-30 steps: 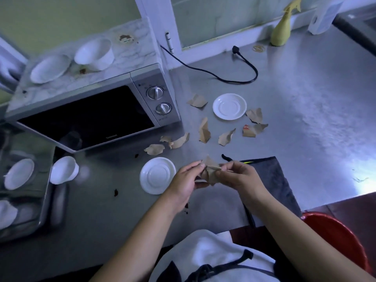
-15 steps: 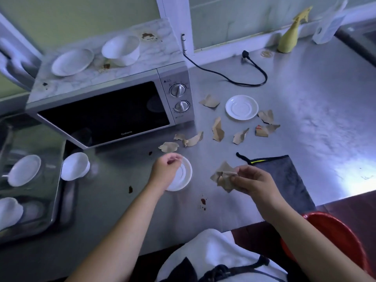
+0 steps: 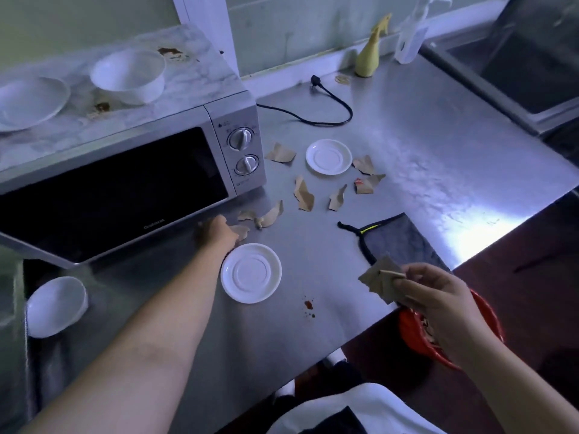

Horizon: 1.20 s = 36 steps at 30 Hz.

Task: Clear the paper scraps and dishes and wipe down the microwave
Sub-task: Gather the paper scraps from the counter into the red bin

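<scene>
Two hands are over the steel counter (image 3: 438, 136). The left hand (image 3: 219, 231) reaches forward to the low front corner of the microwave (image 3: 125, 183), and its fingertips lie on a small brown scrap (image 3: 242, 230). The hand is blurred, so I cannot tell if the fingers close on the scrap. The right hand (image 3: 438, 303) is raised at the near edge of the counter, thumb and fingers pinching a bundle of scraps (image 3: 379, 281) (several torn brown pieces, pressed flat together). Under this hand, below the counter edge, stands a red bin (image 3: 416, 336).

Just beside the left wrist lies the near saucer (image 3: 250, 272), white. A grey cloth (image 3: 401, 242) lies at the near edge, beyond the right hand. More loose scraps (image 3: 304, 195) are spread in the middle of the counter, near the far saucer (image 3: 329, 156). A small red stain (image 3: 308, 305) marks the steel close to the near edge.

On the marbled top of the microwave stand a white bowl (image 3: 128, 75) and a white plate (image 3: 28, 100), with brown stains (image 3: 169, 52) around them. A second bowl (image 3: 56, 305) lies at the left end of the counter. Along the back edge are a black power cord (image 3: 329, 103), its plug lying on the steel, a yellow spray bottle (image 3: 369, 56) and a clear bottle (image 3: 410, 36).
</scene>
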Motion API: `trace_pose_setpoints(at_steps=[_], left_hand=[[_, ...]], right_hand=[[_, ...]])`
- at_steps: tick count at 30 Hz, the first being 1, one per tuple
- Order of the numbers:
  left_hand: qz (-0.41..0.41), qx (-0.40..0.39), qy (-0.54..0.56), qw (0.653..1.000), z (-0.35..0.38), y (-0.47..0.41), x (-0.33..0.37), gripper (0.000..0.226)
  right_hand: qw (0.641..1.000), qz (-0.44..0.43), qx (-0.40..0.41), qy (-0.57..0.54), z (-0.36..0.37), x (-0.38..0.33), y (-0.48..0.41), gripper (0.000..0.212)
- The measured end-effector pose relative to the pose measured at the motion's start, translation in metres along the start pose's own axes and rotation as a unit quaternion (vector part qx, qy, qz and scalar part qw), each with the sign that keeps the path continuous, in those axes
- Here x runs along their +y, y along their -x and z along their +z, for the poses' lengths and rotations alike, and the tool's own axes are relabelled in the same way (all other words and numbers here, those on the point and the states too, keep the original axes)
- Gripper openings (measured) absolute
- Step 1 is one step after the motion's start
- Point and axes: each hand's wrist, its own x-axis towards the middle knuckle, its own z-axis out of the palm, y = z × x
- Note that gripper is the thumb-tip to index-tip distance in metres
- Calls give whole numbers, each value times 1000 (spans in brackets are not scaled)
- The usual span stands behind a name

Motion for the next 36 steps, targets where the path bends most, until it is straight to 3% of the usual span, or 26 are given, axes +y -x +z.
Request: trace_pose_setpoints(at_steps=[5,13,18,24,28,36], left_hand=[[-25,-13,41,999,5,-21,3,44],[-2,-12,31,999,4,-13,-4,56],[47,18,157,986,-12,13,-5,40],[136,-46,355,924,-44,86,3,12],[179,-133,448,866,-46,147,10,33],[210,-207,476,828,-44,217,15,34]], right_hand=[[998,10,58,-16,-11,13,22,16],[998,7,59,-16,2,20,43,22],[998,0,62,-12,17,14,44,14],[999,7,35,-4,47,12,44,11],[1000,6,-4,-13,68,11,44,9],[996,-24,-78,-38,94,5,40,5]])
